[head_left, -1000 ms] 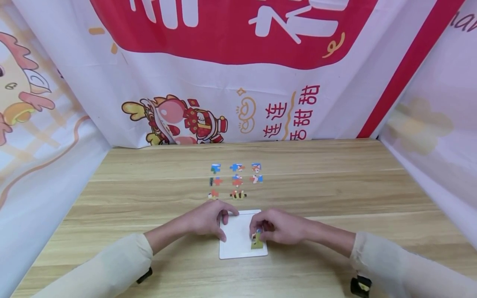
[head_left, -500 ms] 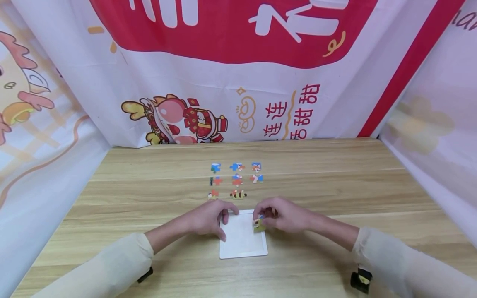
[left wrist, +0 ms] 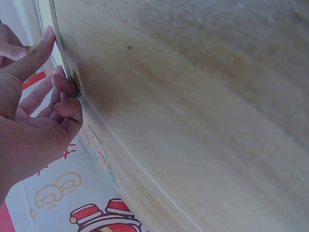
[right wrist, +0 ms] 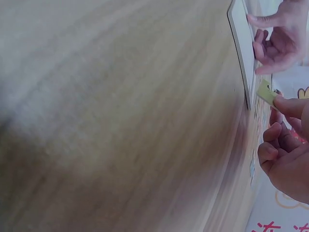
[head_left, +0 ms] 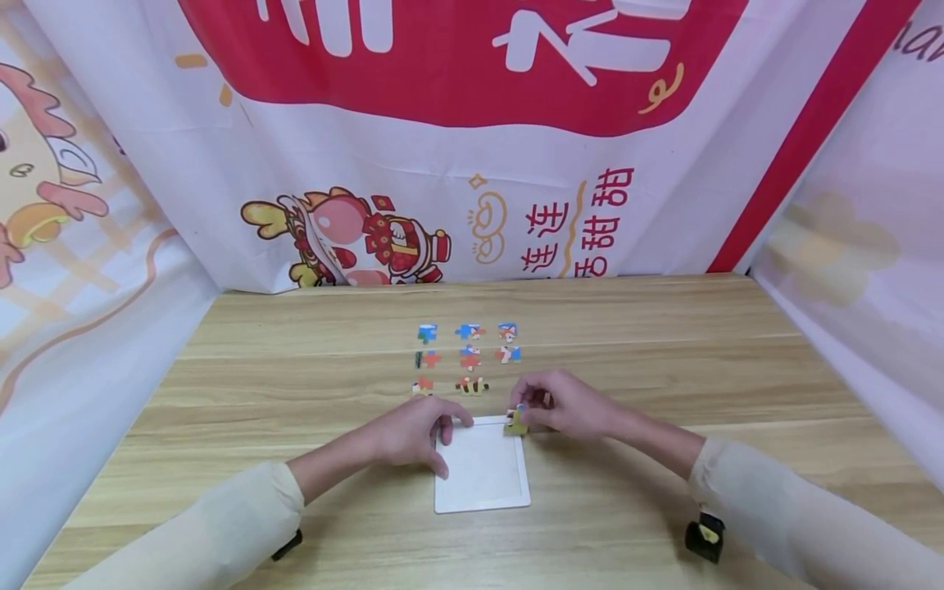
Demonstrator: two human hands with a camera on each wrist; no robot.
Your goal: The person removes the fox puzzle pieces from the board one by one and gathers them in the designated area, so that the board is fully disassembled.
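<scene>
In the head view a square white tray (head_left: pixel 475 471) with a raised rim lies flat on the table. My left hand (head_left: pixel 409 430) rests at its left side, thumb and index finger spread over the edge, the other fingers loosely bent. My right hand (head_left: pixel 568 406) pinches a yellow-green jigsaw puzzle piece (head_left: pixel 516 424) between thumb and fingers, over the tray's far right corner. From the right wrist view, that puzzle piece (right wrist: pixel 264 93) stands tilted at the fingertips, close by the tray (right wrist: pixel 244 46). The thumb of my left hand (left wrist: pixel 36 111) touches the tray in the left wrist view.
Beyond the tray several loose puzzle pieces (head_left: pixel 469 358) lie in rows, blue, orange and striped. The wooden table (head_left: pixel 664 352) ends at a printed white and red cloth (head_left: pixel 413 156) behind, with more printed cloth on both sides.
My right hand has moved away from me with the puzzle piece, from the tray's near right corner to its far right corner. My left hand and the tray have stayed put.
</scene>
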